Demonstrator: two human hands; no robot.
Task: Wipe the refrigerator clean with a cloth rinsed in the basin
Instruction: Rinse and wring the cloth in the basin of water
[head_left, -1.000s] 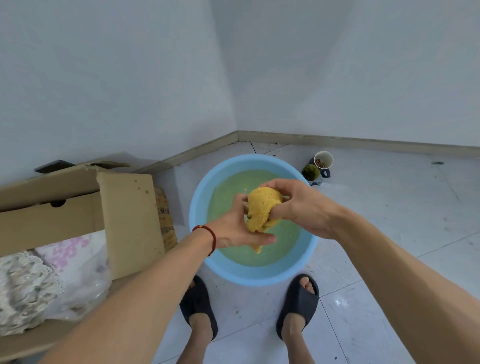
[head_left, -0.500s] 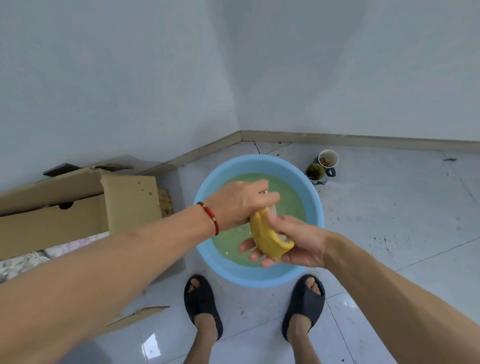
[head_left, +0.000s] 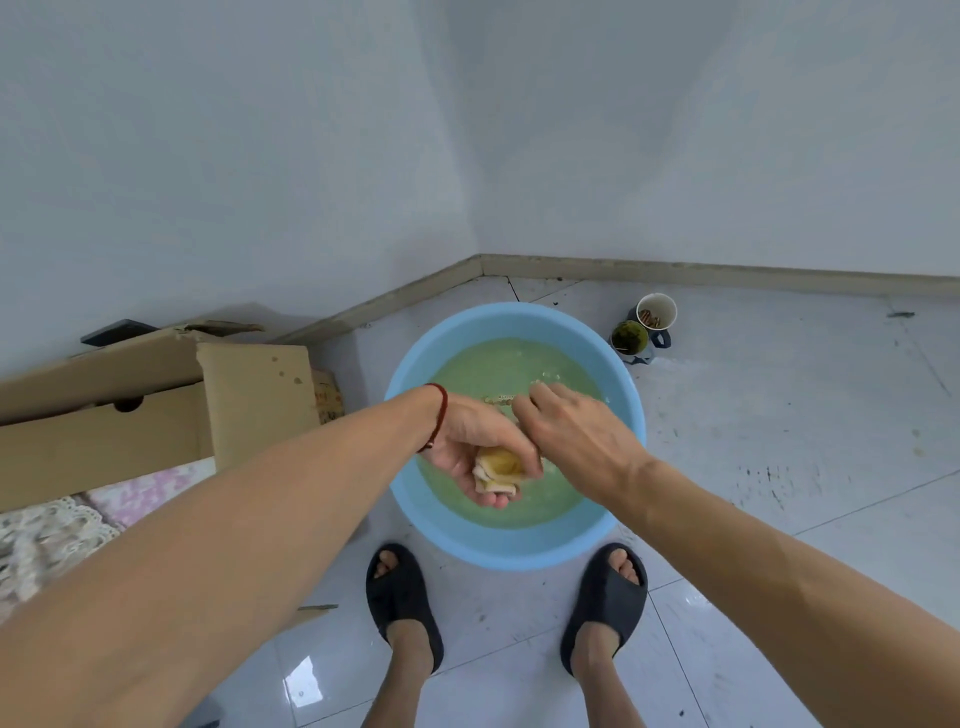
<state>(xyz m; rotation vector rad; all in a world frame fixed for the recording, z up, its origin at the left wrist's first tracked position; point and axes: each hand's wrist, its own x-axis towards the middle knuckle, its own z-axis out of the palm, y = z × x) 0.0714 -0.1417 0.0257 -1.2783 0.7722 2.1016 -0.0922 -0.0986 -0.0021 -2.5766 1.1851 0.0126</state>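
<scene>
Nearest: feet in black slippers (head_left: 404, 597) on glossy floor tiles (head_left: 779, 649), toes just beside the blue basin (head_left: 511, 548). Over the basin, both hands are on the yellow cloth (head_left: 500, 470): left hand (head_left: 470, 441) palm-up, fingers curled under the wad; right hand (head_left: 576, 436) lies across its top, looks like a wringing grip, though its fingertips are hidden so I can't tell how tightly it closes. The cloth sits above the greenish water (head_left: 498, 369), not in it. Risks: squeeze too far toward the near rim and runoff lands on the tiles by the slippers, slip hazard on that gloss. Under-wring and the cloth drips all the way to the refrigerator, which isn't in view. Loose grip drops the cloth into murky water, so splash plus re-rinse. Left of the basin, a cardboard box (head_left: 156, 415) with fabric (head_left: 78, 519) in it would soak up any spill. Beyond the basin, two small cups (head_left: 644, 327) near the skirting could be knocked over when stepping away.
</scene>
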